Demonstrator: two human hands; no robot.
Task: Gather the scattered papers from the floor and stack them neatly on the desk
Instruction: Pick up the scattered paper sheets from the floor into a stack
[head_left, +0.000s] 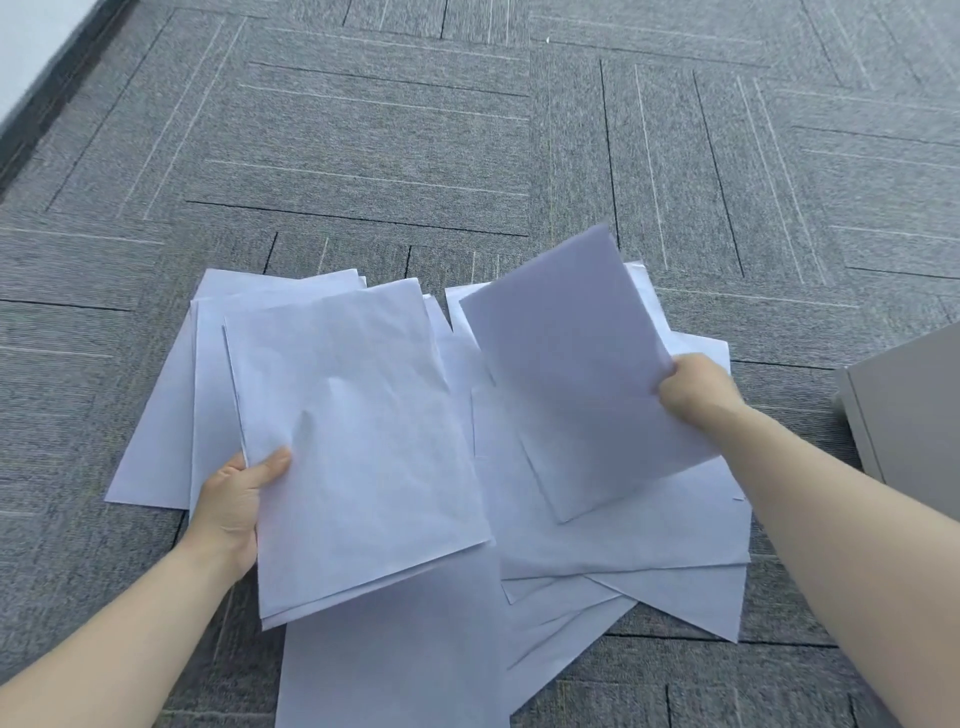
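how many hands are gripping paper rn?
2. The left hand pinches a small stack of sheets at its left edge. The right hand holds a single sheet by its right edge, raised over loose papers.

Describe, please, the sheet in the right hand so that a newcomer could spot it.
Start at the spread of white papers on the grey carpet. Near its right side, the right hand pinches one sheet by its edge. Unlike its neighbours, it is lifted, tilted and shaded darker.
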